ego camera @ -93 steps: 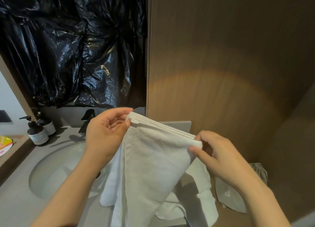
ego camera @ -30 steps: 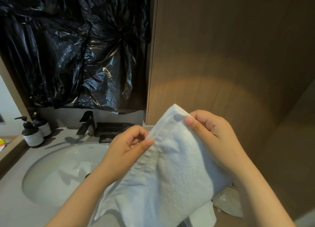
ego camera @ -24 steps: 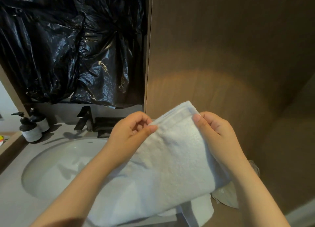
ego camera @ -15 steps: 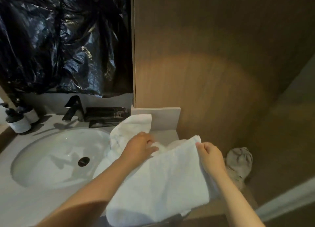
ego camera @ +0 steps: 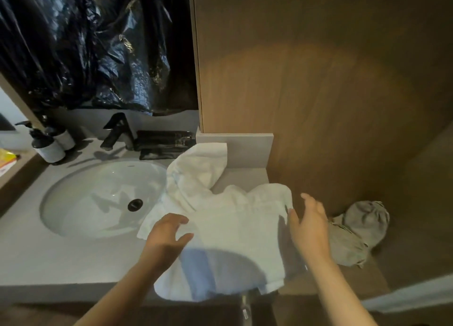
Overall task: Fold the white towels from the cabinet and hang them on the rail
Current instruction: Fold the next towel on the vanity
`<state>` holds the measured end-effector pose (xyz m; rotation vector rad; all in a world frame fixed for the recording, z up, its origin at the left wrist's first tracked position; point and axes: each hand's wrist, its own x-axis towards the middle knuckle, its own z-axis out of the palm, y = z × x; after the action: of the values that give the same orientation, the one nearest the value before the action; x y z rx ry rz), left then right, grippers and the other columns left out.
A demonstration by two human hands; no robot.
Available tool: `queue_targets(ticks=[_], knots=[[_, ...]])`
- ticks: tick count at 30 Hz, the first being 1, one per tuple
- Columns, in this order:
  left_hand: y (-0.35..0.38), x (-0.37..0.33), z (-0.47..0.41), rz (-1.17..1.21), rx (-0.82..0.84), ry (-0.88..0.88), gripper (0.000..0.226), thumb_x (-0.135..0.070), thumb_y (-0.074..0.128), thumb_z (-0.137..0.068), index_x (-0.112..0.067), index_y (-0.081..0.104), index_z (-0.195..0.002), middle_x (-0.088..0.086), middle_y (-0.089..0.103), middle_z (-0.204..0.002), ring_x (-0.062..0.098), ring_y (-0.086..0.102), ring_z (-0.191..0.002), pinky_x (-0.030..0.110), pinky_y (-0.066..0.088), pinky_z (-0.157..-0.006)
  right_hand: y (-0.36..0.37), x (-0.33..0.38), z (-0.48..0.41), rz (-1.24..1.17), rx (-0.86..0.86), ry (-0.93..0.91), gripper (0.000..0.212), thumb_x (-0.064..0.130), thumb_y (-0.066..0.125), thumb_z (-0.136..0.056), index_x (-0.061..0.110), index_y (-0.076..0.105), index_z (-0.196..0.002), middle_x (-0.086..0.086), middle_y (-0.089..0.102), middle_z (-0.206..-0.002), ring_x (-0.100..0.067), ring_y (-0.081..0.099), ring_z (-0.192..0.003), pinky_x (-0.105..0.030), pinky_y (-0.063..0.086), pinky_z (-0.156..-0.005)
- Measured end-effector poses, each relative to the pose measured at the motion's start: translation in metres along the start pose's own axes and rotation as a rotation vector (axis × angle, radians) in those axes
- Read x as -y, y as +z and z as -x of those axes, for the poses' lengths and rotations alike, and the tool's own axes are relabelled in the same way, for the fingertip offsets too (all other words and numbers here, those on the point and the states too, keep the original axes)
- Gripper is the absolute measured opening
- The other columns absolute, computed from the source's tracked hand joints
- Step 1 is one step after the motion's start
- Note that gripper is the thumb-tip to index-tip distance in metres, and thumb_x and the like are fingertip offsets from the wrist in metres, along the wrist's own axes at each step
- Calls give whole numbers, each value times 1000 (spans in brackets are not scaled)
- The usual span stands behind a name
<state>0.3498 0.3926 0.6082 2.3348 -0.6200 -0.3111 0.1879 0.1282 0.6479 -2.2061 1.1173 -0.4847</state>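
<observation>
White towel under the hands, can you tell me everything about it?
The towel is white, soft-looking terry cloth, folded and lying flat on the grey counter right of the sink. Its near end hangs over the front edge. A second, crumpled towel touches its far side. The left hand and right hand, both open, are at its sides.

White towels (ego camera: 235, 227): terry cloth, matt, nubby. Surface (ego camera: 49, 257): grey, matt, smooth, stone-like. Basin (ego camera: 98, 198): glossy white, ceramic look. Faucet (ego camera: 117, 132): matt black metal. Sheet (ego camera: 93, 43) above: black plastic, glossy, crinkled. Wall panel (ego camera: 318, 80): wood grain, matt. Grey bag (ego camera: 360, 230): soft crumpled cloth.
</observation>
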Motion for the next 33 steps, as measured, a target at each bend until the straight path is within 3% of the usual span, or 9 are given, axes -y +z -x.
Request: queue_targets(ticks=[4, 8, 11, 14, 21, 26, 29, 31, 33], knots=[[-8, 18, 12, -61, -63, -55, 39, -22, 77, -82, -14, 64, -118, 2, 62, -120, 21, 59, -109, 32, 47, -96, 18, 22, 19, -115, 169, -184, 31, 21, 53, -98, 23, 57, -129, 4, 55, -131, -13, 55, -113, -22, 42, -92], [-17, 36, 24, -52, -121, -109, 39, -18, 77, -82, -11, 64, -118, 6, 63, -117, 23, 62, -100, 38, 52, -92, 42, 41, 37, -106, 350, -272, 21, 26, 53, -98, 31, 63, -115, 16, 59, -114, -2, 58, -96, -8, 42, -84], [-21, 46, 30, 3, -94, -162, 34, -20, 73, -85, -17, 62, -117, 1, 63, -111, 15, 60, -97, 29, 52, -86, 58, 52, 45, -72, 437, -315, 19, 23, 54, -97, 32, 63, -111, 17, 59, -110, -1, 58, -93, -13, 47, -86], [-24, 54, 32, 100, -26, -209, 20, -23, 70, -87, -22, 61, -105, -5, 64, -100, 10, 62, -91, 15, 47, -69, 72, 61, 54, -44, 494, -341, 18, 27, 56, -97, 36, 61, -112, 20, 58, -110, 2, 58, -93, -5, 42, -82], [-12, 86, 37, 249, 81, -312, 3, -25, 67, -90, -23, 65, -89, -8, 67, -83, 5, 64, -77, 9, 45, -64, 91, 74, 73, 40, 523, -319, 17, 38, 55, -97, 42, 58, -113, 25, 56, -117, 4, 59, -97, 6, 33, -77], [0, 96, 45, 314, 141, -364, 15, -30, 66, -90, -17, 66, -83, 0, 68, -79, 14, 65, -75, 24, 53, -72, 95, 80, 80, 72, 529, -320, 30, 31, 59, -94, 29, 59, -124, 13, 54, -117, -12, 59, -108, -2, 38, -84], [1, 100, 50, 374, 236, -334, 13, -30, 63, -92, -19, 68, -91, -4, 70, -90, 9, 66, -82, 24, 55, -79, 99, 87, 87, 217, 448, -353, 40, 47, 54, -93, 38, 53, -132, 21, 53, -127, -6, 61, -103, -17, 44, -101], [0, 102, 53, 403, 237, -357, 14, -29, 64, -92, -17, 69, -95, -4, 68, -92, 9, 66, -83, 27, 55, -82, 105, 95, 90, 209, 464, -357, 42, 47, 51, -94, 39, 49, -135, 19, 53, -133, -3, 61, -98, -21, 45, -103], [0, 105, 58, 408, 244, -385, 12, -28, 66, -90, -16, 68, -93, -3, 67, -86, 9, 65, -72, 24, 54, -75, 113, 103, 91, 177, 499, -364, 43, 42, 52, -95, 37, 47, -138, 16, 51, -137, -3, 60, -96, -24, 48, -101]])
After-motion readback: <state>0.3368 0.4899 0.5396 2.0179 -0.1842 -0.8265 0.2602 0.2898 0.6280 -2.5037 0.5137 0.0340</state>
